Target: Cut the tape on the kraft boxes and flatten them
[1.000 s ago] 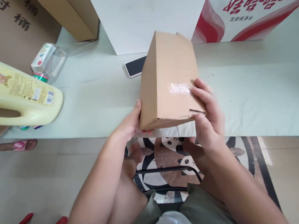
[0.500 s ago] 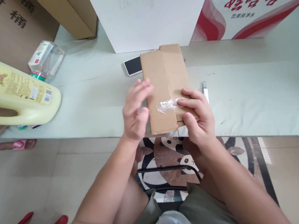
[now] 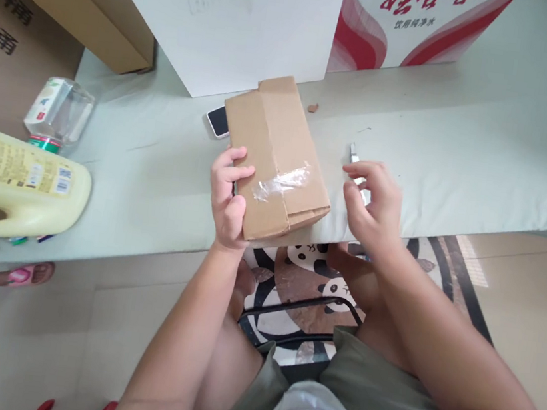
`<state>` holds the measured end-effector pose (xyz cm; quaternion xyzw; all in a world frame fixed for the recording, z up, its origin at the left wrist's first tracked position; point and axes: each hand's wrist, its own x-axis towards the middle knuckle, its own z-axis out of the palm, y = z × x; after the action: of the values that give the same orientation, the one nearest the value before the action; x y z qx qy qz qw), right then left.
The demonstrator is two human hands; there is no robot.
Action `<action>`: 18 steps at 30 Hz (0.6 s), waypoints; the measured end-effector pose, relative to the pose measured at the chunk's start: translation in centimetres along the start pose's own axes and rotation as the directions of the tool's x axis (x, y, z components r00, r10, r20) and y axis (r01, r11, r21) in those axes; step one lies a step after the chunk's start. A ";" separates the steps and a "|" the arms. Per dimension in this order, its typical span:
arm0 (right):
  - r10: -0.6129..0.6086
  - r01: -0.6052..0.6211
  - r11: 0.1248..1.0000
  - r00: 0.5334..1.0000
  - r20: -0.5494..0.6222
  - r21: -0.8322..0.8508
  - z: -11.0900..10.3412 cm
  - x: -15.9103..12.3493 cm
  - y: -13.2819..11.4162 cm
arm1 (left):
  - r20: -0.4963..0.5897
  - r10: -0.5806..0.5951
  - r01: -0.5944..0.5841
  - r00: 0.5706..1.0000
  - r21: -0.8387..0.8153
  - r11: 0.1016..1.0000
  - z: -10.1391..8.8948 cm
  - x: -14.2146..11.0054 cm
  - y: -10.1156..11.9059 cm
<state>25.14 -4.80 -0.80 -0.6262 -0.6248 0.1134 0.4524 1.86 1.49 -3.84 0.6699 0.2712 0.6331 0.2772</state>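
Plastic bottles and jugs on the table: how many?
2: yellow plastic jug, left edge of the view; clear plastic bottle with green cap, just beyond it. More may be hidden.

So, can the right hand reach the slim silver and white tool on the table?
Likely yes: the right hand looks empty, its fingers over part of the tool, and the brown cardboard box leaves that side free.

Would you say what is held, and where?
The left hand holds the cardboard box by its left edge; whether the right hand grips anything is unclear.
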 end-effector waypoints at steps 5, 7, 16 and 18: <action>0.377 -0.247 0.837 0.907 0.187 -0.489 -0.6 0.8 2.9 | 0.016 0.024 -0.024 1.000 0.005 1.000 0.3 0.2 0.0; 0.442 -0.263 0.810 0.861 0.251 -0.524 -0.8 1.2 2.8 | 0.027 0.031 -0.031 0.999 0.002 1.000 0.4 0.3 0.0; 0.205 -0.245 0.733 0.969 0.137 0.635 -4.8 -0.8 -1.7 | 0.068 0.050 -0.056 0.996 0.086 0.995 0.9 0.4 0.2; 0.141 -0.144 0.667 0.988 0.065 0.731 -5.4 -1.3 -2.2 | 0.069 0.064 -0.071 0.996 0.107 0.992 1.1 0.4 0.3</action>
<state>27.17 -8.62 3.28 -0.4392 -0.4770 0.3899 0.6539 2.95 1.54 -3.38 0.7131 0.2735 0.6042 0.2273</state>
